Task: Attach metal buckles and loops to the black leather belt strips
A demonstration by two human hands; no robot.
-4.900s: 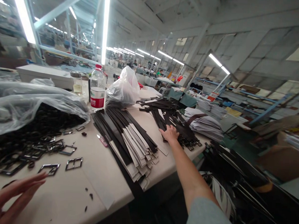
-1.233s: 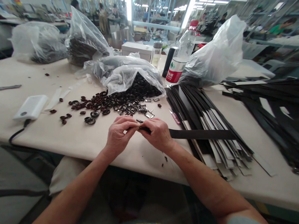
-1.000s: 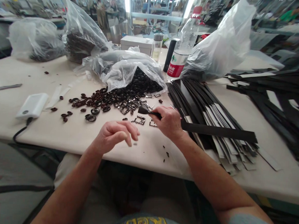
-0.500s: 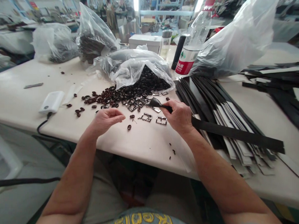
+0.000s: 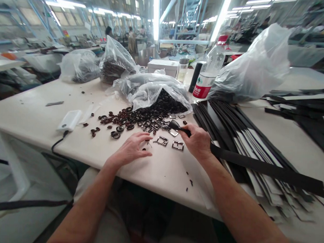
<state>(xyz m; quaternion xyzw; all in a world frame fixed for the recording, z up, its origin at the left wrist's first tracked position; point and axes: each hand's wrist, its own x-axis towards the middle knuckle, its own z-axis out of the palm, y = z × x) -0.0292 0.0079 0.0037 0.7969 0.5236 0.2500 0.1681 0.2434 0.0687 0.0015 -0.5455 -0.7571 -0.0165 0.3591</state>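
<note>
A long black strap [image 5: 266, 169] is gripped in my right hand [image 5: 199, 140]; its folded end points left past my fingers and its tail runs right over the stacked strips. My left hand [image 5: 133, 149] is spread low over the table, fingers apart and nothing visibly held. A small dark piece lies under those fingers, partly hidden. Between my hands lie a rectangular metal buckle [image 5: 162, 141] and a second one with a centre bar [image 5: 177, 145]. Behind them spreads a pile of small dark brown loops [image 5: 122, 116], with more metal buckles at its right side.
A plastic bag [image 5: 152, 91] spills black pieces at the back middle. A water bottle [image 5: 204, 80] stands behind a stack of black strips [image 5: 236, 134]. On the left sits a white corded device [image 5: 69, 120]. The table's front edge [image 5: 154, 186] is close to my body.
My left hand has opened from a pinch and shifted right, towards the buckles. My right hand keeps its hold on the strap. The camera view has tilted up.
</note>
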